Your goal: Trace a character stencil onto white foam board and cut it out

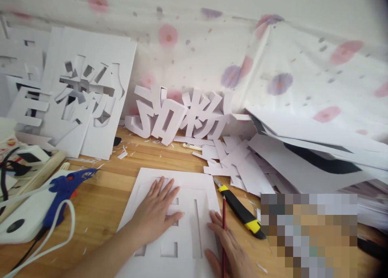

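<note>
A white foam board or thick card (184, 181) with several rectangular cut-outs lies on the wooden table in front of me. My left hand (156, 211) rests flat on it with the fingers spread. At the board's right edge is my right hand (227, 243), its fingers bent against the board and a red-and-black pencil (224, 221) held upright in it. Just right of that hand lies a yellow-and-black utility knife (241, 211), blade towards the board. Parts of the cut-outs are hidden under my left hand.
A blue hot glue gun (62, 189) with a white cord lies at left beside a power strip (24, 213). White cut-out characters (200, 114) stand at the back. Cut sheets (127, 75) lean at left. Paper scraps (242, 160) pile up at right; the lower right is pixelated.
</note>
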`<state>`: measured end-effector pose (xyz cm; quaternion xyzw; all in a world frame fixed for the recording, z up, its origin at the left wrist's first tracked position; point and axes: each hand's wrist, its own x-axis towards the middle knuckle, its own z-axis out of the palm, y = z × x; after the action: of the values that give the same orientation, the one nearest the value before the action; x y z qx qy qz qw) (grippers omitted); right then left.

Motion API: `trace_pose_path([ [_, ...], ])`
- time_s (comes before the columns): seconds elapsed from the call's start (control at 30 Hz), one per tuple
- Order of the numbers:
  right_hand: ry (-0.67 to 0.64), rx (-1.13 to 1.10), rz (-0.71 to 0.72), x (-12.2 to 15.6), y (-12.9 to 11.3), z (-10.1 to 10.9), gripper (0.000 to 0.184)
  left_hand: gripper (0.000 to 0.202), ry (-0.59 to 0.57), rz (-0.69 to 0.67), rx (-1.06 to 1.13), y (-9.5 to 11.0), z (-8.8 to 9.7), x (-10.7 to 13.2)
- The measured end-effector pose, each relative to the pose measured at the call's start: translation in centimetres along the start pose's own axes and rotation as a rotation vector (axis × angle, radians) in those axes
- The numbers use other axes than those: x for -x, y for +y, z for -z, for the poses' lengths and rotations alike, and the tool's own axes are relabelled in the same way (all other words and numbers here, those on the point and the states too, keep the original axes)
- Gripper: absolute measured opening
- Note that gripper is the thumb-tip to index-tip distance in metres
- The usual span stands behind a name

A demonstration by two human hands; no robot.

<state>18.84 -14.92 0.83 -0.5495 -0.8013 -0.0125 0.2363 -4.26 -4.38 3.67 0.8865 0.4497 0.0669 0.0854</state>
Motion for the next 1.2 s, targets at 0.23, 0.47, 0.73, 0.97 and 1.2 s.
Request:
trace_pose_path([
  [0.23,0.057,-0.052,0.004,0.0,0.2,-0.2,0.033,0.068,0.012,0.004,-0.001,0.0,-0.1,0.0],
  [0.47,0.048,-0.031,0.01,0.0,0.2,-0.2,0.032,0.068,0.0,0.003,-0.009,0.1,0.0,0.0],
  [0.73,0.113,-0.108,-0.081,0.3,-0.6,-1.1,0.032,0.068,0.018,-0.006,-0.017,0.1,0.0,0.0],
  [0.97,0.11,-0.07,-0.107,0.3,-1.3,-0.6,0.038,0.07,0.014,0.016,0.017,0.2,0.2,0.0],
  [1.2,0.135,-0.006,-0.145,2.0,-1.3,0.5,0.038,0.068,0.019,0.052,0.077,0.8,0.5,0.2],
])
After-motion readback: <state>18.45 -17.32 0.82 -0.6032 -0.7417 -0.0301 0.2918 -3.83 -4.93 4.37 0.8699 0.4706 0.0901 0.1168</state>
